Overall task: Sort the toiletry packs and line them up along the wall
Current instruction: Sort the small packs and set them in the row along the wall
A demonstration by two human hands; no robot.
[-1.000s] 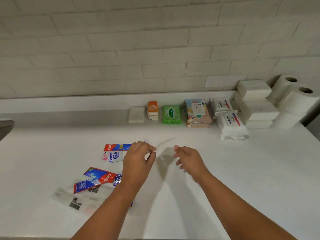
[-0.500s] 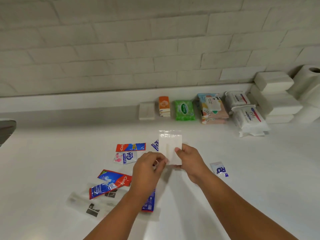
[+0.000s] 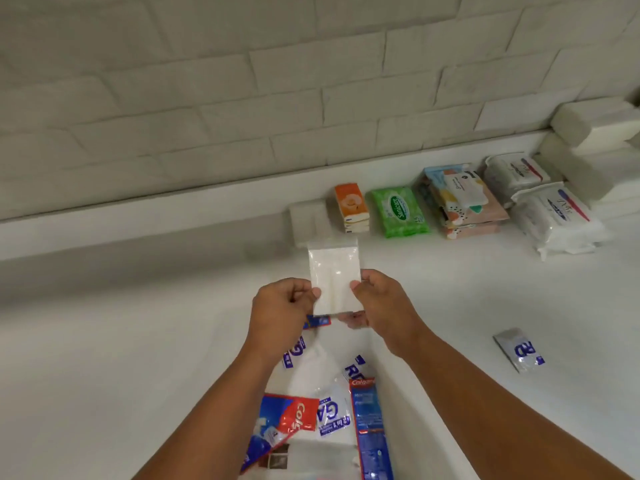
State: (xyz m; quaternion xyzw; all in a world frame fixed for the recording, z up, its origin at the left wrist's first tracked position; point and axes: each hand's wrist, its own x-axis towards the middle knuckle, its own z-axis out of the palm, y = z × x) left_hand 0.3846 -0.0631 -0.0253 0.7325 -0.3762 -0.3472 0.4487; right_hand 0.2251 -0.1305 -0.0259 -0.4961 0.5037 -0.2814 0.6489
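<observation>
Pinching the pack [image 3: 333, 271] by its edges, left hand [image 3: 281, 308] and right hand [image 3: 382, 306] are now raising it toward the row [image 3: 398, 211].

Taking the clear white pouch [image 3: 334, 278] as the mark: beyond it and to its right, the green pack [image 3: 400, 212] carries the brand "Sanicare" in a white oval, with a small "15" at one corner. Further right, the white wipes pack [image 3: 554, 216] bears a script logo too blurred to read. Right of the pouch and nearer, the silver sachet [image 3: 519, 349] shows "RD" in blue. Nearer than the pouch, the red and blue sachet [image 3: 294, 415] reads "Colg", the long blue pack [image 3: 370, 431] "Colg" on its red top, and the white sachet [image 3: 332, 414] "GA".
</observation>
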